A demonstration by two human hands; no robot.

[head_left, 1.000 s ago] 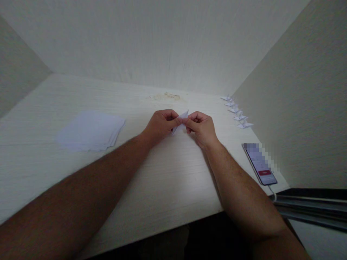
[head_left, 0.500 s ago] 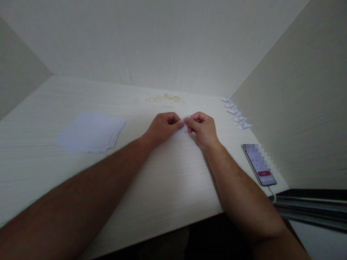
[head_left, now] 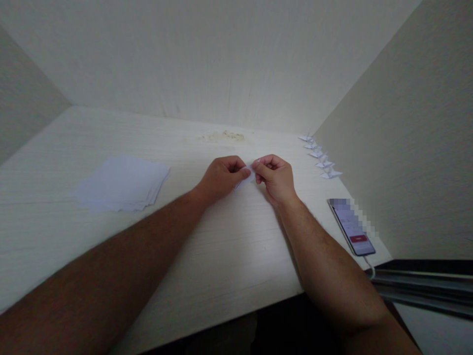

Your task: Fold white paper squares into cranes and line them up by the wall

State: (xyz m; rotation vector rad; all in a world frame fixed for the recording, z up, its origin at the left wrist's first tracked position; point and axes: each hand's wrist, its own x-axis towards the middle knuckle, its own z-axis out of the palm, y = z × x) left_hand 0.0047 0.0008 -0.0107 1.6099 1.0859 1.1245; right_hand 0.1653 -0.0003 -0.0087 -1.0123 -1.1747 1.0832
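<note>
Between my two hands is a small folded piece of white paper (head_left: 244, 181), raised just over the pale table. My left hand (head_left: 224, 173) pinches its left side between thumb and bent fingers. With thumb and forefinger, my right hand (head_left: 274, 172) grips the upper right edge, its other fingers curled below. The fingers cover most of the paper, so its full shape is hidden.
A stack of white paper sheets (head_left: 123, 181) lies on the table (head_left: 236, 266) at the left. Several folded paper cranes (head_left: 330, 174) line the right wall. Below them rests a phone (head_left: 352, 227) with a cable (head_left: 370, 266). A brownish stain (head_left: 232, 135) marks the table's back.
Both hands keep their pinch on the folded paper, with only a slight shift of the fingers. The whole view has moved very slightly.
</note>
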